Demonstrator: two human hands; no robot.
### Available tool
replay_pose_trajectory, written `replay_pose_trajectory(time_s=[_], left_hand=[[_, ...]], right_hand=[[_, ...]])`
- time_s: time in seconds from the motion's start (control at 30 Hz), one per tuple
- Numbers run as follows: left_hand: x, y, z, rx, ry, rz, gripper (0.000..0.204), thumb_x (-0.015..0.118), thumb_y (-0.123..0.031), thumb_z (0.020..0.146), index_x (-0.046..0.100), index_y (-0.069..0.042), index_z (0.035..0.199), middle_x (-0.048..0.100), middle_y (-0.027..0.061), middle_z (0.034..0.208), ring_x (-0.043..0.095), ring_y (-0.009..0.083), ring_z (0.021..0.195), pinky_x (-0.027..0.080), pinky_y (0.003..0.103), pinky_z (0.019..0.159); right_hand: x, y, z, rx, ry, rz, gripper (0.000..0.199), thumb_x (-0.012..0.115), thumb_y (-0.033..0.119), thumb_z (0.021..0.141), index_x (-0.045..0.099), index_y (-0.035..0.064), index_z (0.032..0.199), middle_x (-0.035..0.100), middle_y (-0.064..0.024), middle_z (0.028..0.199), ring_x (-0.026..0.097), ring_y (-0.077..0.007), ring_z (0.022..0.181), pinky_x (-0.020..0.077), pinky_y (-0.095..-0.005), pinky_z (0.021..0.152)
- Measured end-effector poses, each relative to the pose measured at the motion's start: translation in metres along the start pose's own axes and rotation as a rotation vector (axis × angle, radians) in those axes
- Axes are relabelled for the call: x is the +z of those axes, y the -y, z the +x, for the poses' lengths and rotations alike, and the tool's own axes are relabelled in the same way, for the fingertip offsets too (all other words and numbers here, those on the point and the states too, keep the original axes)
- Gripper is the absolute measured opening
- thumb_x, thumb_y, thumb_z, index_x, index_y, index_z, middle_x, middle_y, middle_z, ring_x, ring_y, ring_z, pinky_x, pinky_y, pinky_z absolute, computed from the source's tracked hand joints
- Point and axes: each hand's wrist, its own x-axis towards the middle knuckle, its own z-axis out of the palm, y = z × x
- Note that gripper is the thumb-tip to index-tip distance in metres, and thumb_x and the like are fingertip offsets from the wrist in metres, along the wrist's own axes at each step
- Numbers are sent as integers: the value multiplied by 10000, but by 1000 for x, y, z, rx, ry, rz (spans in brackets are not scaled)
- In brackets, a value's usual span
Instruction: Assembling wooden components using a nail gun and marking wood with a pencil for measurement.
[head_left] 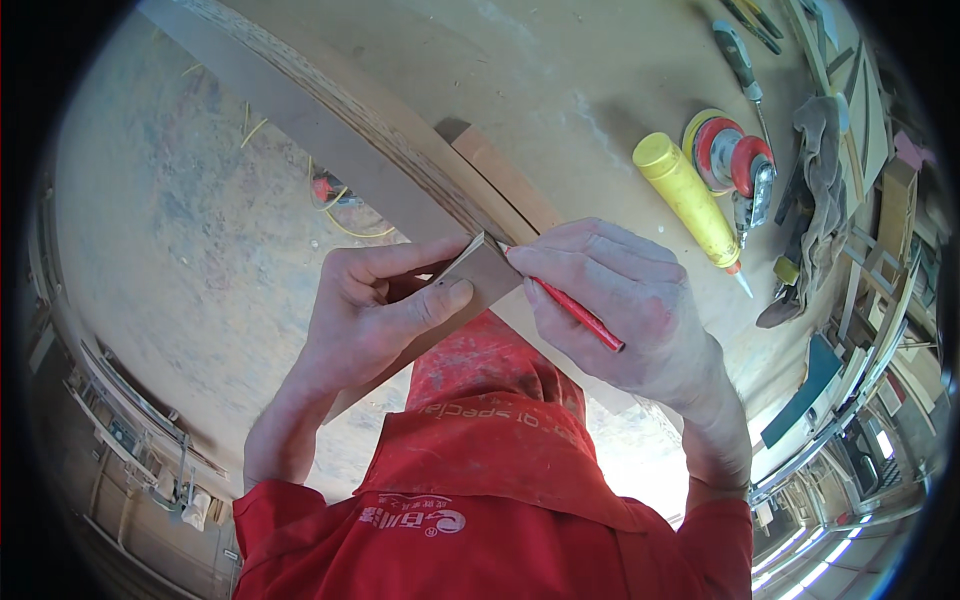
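Observation:
My left hand [385, 310] pinches a thin, flat wooden board [487, 272] between thumb and fingers. One corner of the board meets the layered edge of the workbench, and its other end slants down toward my red apron. In my right hand [615, 300] is a red pencil [578, 313], gripped near its point. The pencil's tip is at the board's corner beside the bench edge, close to my left fingertips. I cannot tell whether the tip touches the wood.
On the workbench [560, 70] lie wood strips [505, 180], a yellow nozzle bottle [690, 200], a red-and-grey sander [725, 150], a screwdriver [738, 60] and a crumpled grey cloth [820, 170]. Below the bench edge, a yellow cord [355, 232] and red tool [325, 188] rest on the stained floor.

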Motion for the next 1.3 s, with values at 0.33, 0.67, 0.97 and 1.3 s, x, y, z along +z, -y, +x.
replay_pose_trajectory(time_s=[0.33,0.67,0.97,1.3], left_hand=[[49,43,-14,-48,25,5,424,790,-79,933,688,40,1327,758,124,1170,710,129,994,579,270,870],[145,131,-45,7,4,82,395,762,-81,939,705,31,1313,768,86,1107,687,92,965,550,240,856],[175,153,-61,186,-80,30,413,777,-108,926,707,35,1307,765,92,1136,687,102,997,549,256,880],[82,86,-33,242,-160,75,464,802,-179,900,711,54,1291,759,108,1167,696,143,1046,537,294,950]], right_hand=[[-16,6,-66,63,12,0,274,743,-99,781,702,-34,1044,725,-144,907,743,-328,871,602,-384,743],[-38,0,-197,11,13,-20,250,742,-80,807,696,-20,1046,738,-149,966,746,-328,889,603,-376,766],[-67,6,-235,140,-56,50,226,715,7,922,731,2,1148,765,-136,1027,760,-262,903,576,-316,801],[-42,-4,-170,95,7,106,254,707,5,930,719,0,1184,764,-141,1039,758,-255,934,572,-320,838]])
